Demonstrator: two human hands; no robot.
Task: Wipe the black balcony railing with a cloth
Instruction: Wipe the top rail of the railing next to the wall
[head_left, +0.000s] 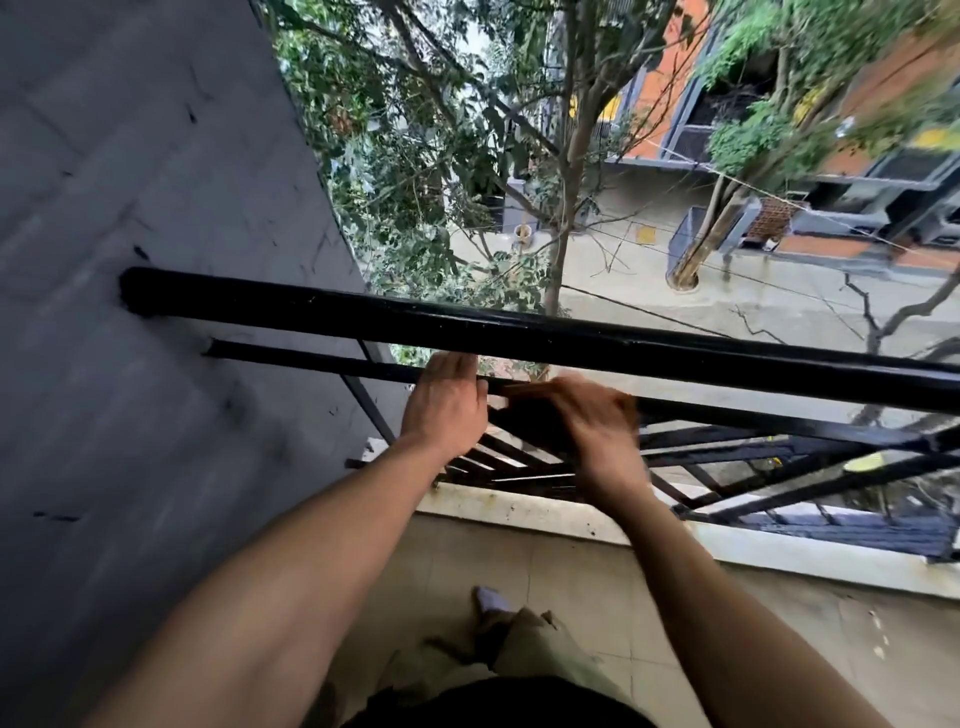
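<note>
The right hand (597, 421) is smeared by motion blur, so we cannot tell whether its fingers clutch or merely press the dark crumpled cloth (524, 421) beneath it. Most of that cloth is covered by the hand; only a dark mass shows at the hand's left side, against the thin lower bar (291, 358). The fingertips of the left hand (447, 410) reach up to the underside of the thick round top rail (571, 338), and there we lose them. The hand's fingers are curled over the thin lower bar, gripping it just left of the cloth.

We count two hands, one cloth and two long bars on the black metal balcony railing (779, 374). The slanted bars (779, 457) below are too blurred and overlapped to count.

The railing's long axis runs across the view from left to right, sloping slightly downward to the right. Its left end is set into the grey painted wall (156, 156), and its right end is cut off by the frame edge. It stands above the pale stone ledge (519, 509).
</note>
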